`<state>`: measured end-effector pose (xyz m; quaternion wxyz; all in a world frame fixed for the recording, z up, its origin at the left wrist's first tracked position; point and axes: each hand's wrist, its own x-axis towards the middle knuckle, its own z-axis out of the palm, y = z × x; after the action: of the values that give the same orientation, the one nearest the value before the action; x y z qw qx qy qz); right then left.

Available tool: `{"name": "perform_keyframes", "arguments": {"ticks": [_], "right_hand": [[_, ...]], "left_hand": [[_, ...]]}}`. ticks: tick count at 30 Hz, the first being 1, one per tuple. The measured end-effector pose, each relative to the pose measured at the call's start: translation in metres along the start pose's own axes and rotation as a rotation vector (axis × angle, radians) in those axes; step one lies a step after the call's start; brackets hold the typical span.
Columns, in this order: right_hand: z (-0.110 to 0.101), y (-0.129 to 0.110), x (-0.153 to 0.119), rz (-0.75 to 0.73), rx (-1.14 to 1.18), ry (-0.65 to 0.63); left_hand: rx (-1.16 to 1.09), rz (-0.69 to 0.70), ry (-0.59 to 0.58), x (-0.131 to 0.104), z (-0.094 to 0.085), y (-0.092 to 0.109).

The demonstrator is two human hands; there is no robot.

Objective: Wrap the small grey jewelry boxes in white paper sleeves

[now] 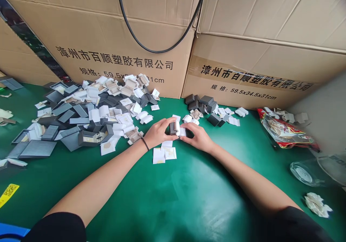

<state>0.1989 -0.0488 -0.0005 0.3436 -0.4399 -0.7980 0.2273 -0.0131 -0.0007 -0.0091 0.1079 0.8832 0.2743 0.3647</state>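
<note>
While a carton (243, 60) reads "59.5x34.5x31cm", left fingers (168, 121) grip a grey box (172, 128), right fingers (190, 126) white card (183, 132).

Table (194, 191): green, paler glare patches. Cartons (129, 29): brown, black Chinese characters and numerals; tape (195, 67) on one, a shinier brown band. Cable (154, 51): black. Held box (172, 128): dark grey, white inner edge. Held piece (183, 131): white. Heaped boxes (39, 149): dark grey. Loose cards (159, 156): white, faint yellowish marks. Bag (277, 128): red, yellowish details. Label (10, 191): yellow, black QR pattern. Wristband (145, 144), sleeves (58, 228): black. Tissue (317, 205): off-white.
</note>
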Motion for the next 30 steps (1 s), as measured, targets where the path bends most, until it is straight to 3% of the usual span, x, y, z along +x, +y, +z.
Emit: {"name": "perform_keyframes", "arguments": {"ticks": [5,15,25,30], "right_hand": [[-0.002,0.007,-0.001,-0.119,-0.148,-0.059],[-0.002,0.013,-0.004,-0.164,-0.315,-0.081],[-0.004,0.016,-0.008,-0.377,-0.767,-0.038],[-0.004,0.015,-0.008,-0.361,-0.699,-0.054]], "left_hand": [[0.003,-0.019,-0.009,0.001,-0.001,0.000],[0.000,-0.043,-0.022,0.001,-0.001,-0.002],[0.020,-0.056,-0.048,0.000,-0.001,-0.004],[0.012,-0.055,-0.050,0.000,-0.003,-0.003]]}}
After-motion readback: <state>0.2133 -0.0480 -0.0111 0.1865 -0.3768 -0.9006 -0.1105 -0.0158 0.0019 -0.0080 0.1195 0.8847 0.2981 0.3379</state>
